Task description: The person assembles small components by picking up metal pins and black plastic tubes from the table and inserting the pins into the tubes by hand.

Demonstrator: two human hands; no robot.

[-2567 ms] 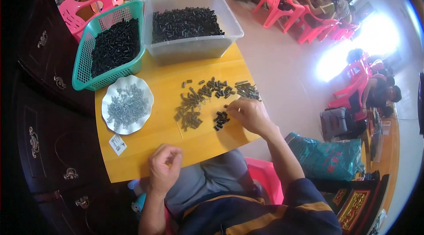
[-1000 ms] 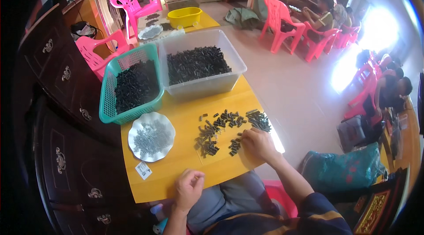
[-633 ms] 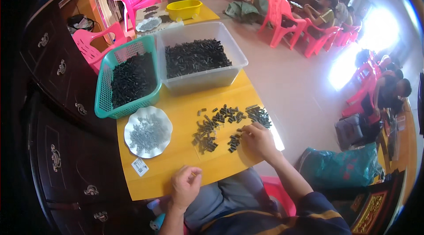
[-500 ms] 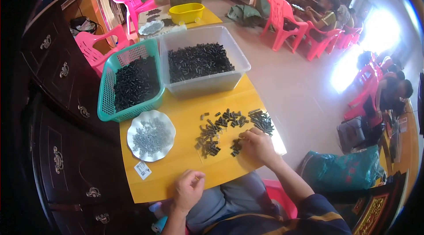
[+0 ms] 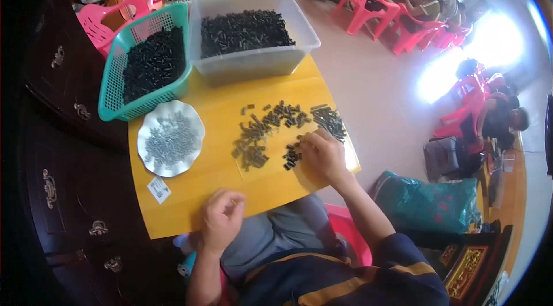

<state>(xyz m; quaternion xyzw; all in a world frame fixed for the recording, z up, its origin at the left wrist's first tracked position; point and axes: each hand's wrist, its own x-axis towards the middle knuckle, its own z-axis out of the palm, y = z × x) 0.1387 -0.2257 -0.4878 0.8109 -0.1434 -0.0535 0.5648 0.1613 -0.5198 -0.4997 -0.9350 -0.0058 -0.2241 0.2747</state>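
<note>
My right hand is over the right side of the yellow table, fingers pinched together beside a small group of short black tube-like pieces. Whatever lies between its fingertips is too small to make out. A larger scattered heap of the same pieces spreads to its left, and a bundle of longer black pieces lies just beyond it. At the table's front edge my left hand is closed, thumb against curled fingers; anything in it is hidden. A white scalloped plate holds many small, thin grey pieces.
Behind the plate stand a green perforated basket and a clear plastic bin, both holding black pieces. A printed white label lies near the left edge. Dark drawers flank the table; a green sack sits on the floor at right.
The whole view has shifted, so the table and containers appear higher and farther left. Both hands keep nearly the same places over the table, and their fingers stay closed.
</note>
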